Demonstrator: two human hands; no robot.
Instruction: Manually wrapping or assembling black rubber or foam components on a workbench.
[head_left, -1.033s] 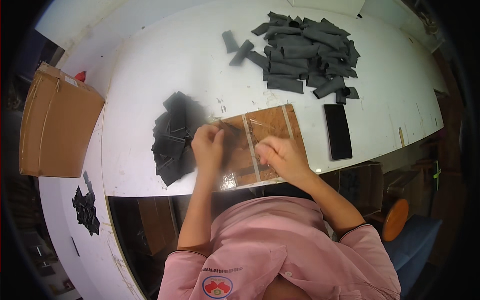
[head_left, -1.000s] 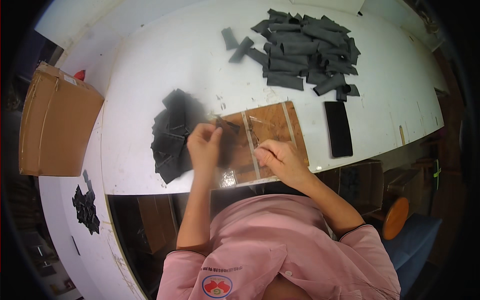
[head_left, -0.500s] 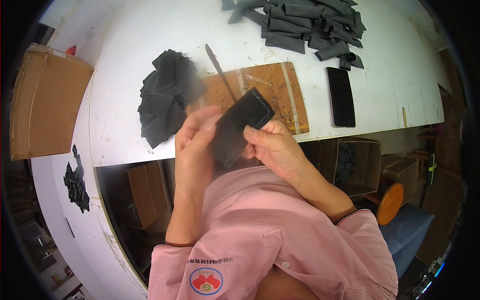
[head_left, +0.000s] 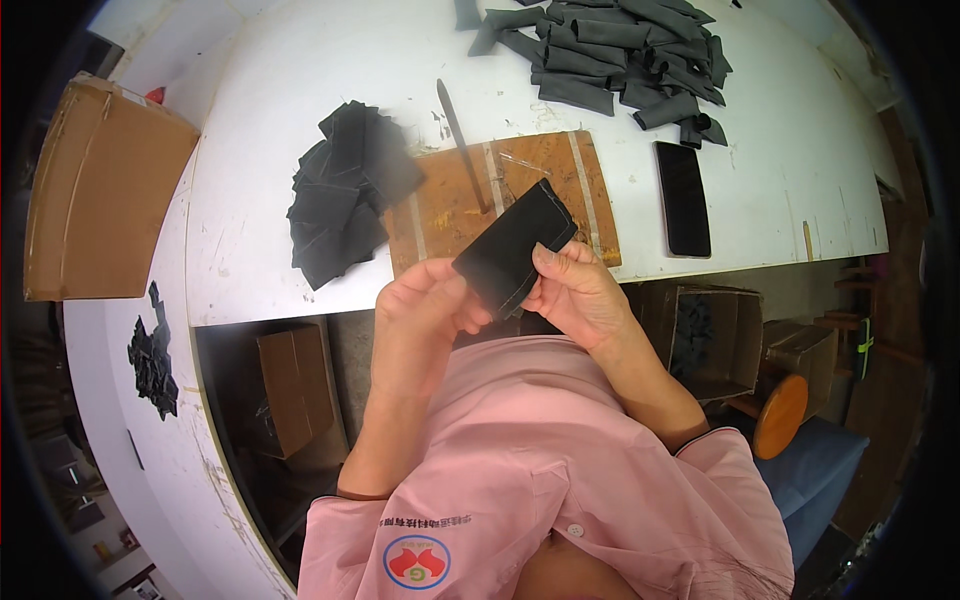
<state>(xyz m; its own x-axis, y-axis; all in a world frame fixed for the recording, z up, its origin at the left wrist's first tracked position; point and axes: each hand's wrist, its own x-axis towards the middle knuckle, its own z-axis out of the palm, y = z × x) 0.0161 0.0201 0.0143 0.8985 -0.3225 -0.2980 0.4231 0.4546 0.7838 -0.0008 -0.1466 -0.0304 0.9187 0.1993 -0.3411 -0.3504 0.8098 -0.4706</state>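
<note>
Held over the table's front edge is a flat black stitched fabric sleeve (head_left: 512, 245), tilted, with a pale line of stitching along its right end and lower edge. My right hand (head_left: 588, 298) pinches its lower right side, thumb on top and fingers beneath. At its lower left end, my left hand (head_left: 418, 310) is closed on the fabric, thumb against curled fingers. Beyond the sleeve, a taped brown cardboard sheet (head_left: 440, 215) lies on the white table, with a long thin dark blade-like tool (head_left: 460, 145) across it.
A heap of flat black fabric pieces (head_left: 340, 190) overlaps the cardboard's left side. Farther back is a pile of dark grey fabric tubes (head_left: 630, 65). A black phone (head_left: 683, 200) lies at the right. Cardboard boxes (head_left: 110, 190) stand at the left and under the table.
The sleeve and both hands have shifted a little to the right in view. My left hand, blurred and with looser fingers before, now grips the sleeve's lower left end.
</note>
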